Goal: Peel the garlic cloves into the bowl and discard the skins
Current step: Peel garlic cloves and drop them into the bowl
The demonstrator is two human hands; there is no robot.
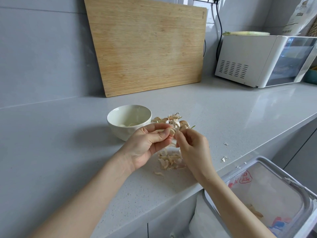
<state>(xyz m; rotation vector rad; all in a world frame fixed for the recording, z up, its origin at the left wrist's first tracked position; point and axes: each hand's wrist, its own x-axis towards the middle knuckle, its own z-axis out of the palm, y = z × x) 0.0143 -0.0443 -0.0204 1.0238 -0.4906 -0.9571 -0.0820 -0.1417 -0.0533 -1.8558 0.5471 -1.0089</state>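
Observation:
My left hand [147, 143] pinches a garlic clove [172, 131] between thumb and fingers, just above the counter. My right hand [192, 148] meets it from the right, fingertips pinching the skin at the clove's end. A white bowl [116, 118] stands just behind my left hand, with a few peeled cloves [127, 124] at its bottom. Unpeeled cloves and husks [171, 120] are heaped to the right of the bowl. Under my hands is a pile of loose skins [169, 160].
A wooden cutting board [147, 45] leans on the back wall. A white appliance [257, 60] stands at the right rear. Below the counter edge at lower right is a lined bin [274, 191] holding some skins. Stray skin flakes [224, 158] lie near the counter edge.

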